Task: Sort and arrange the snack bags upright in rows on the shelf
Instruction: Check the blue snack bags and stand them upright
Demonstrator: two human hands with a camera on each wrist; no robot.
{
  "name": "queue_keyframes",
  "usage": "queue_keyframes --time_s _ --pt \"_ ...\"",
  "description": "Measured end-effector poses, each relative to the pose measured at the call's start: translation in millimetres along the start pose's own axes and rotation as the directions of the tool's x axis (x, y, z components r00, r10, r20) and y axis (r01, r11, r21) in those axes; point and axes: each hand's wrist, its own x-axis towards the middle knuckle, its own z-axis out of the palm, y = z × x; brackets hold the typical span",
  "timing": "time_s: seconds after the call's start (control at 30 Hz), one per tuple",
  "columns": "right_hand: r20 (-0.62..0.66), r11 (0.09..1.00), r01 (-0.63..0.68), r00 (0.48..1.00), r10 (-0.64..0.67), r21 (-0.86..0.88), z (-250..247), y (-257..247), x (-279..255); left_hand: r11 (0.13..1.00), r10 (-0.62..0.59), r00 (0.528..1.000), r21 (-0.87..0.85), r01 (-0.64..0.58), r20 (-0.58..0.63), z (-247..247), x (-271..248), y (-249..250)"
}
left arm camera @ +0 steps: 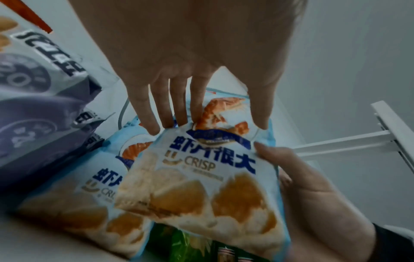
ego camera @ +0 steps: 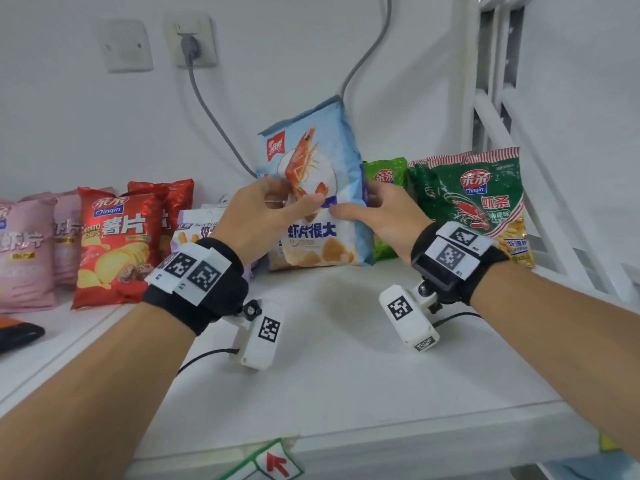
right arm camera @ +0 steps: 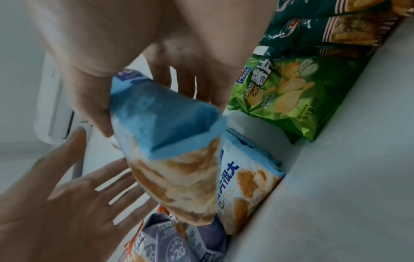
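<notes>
A light-blue shrimp-chip bag (ego camera: 322,161) (left arm camera: 201,186) (right arm camera: 170,124) stands upright, slightly tilted, at the middle back of the white shelf (ego camera: 346,368). My right hand (ego camera: 374,209) (right arm camera: 134,62) grips its right edge, thumb on the front and fingers behind. The straight, spread fingers and thumb of my left hand (ego camera: 273,206) (left arm camera: 201,74) touch the upper front of the bag. A second identical blue bag (left arm camera: 85,191) (right arm camera: 244,177) leans against the wall just behind it.
Right of the blue bags stand a light-green chip bag (ego camera: 386,209) (right arm camera: 284,94) and dark-green shrimp-stick bags (ego camera: 474,199). To the left are a purple bag (ego camera: 197,230), red chip bags (ego camera: 114,244) and pink bags (ego camera: 24,254). A grey cable (ego camera: 214,119) hangs behind.
</notes>
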Motion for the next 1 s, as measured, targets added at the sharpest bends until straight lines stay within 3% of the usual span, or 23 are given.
queue_keyframes --time_s 0.1,0.2,0.33,0.6,0.73,0.8,0.9,1.0 --pt "0.116 0.998 0.020 0.993 -0.028 0.064 2.0 -1.7 -2.9 0.998 -0.036 0.999 -0.047 0.038 0.040 0.8 -2.9 0.3" --pt "0.183 0.990 -0.011 0.983 -0.015 0.142 2.4 0.0 -1.0 0.978 -0.036 0.999 -0.207 0.041 0.030 0.6 -3.4 -0.4" --pt "0.144 0.949 -0.085 0.989 0.042 0.303 -0.6 0.0 3.3 0.937 -0.059 0.997 -0.341 0.073 0.051 -0.5 -4.6 2.1" --pt "0.200 0.947 -0.213 0.966 0.167 0.239 3.2 3.6 -1.0 0.816 -0.088 0.987 -0.558 0.151 0.138 3.6 -9.9 11.0" --pt "0.142 0.953 -0.191 0.977 0.161 0.236 5.4 2.3 -2.5 0.793 -0.080 0.969 -0.574 0.203 0.233 2.2 -9.5 12.6" --pt "0.076 0.968 -0.157 0.986 0.145 0.194 4.4 1.9 -1.9 0.835 -0.051 0.958 -0.513 0.196 0.283 1.8 -10.9 12.5" --pt "-0.014 0.990 -0.110 0.994 0.111 0.090 1.7 1.2 -1.2 0.925 -0.005 0.973 -0.368 0.092 0.231 5.0 -11.0 6.6" --pt "-0.055 0.996 -0.074 0.996 0.077 0.057 0.2 -1.2 -1.3 0.934 -0.014 0.985 -0.350 0.075 0.173 6.3 -8.6 0.6"
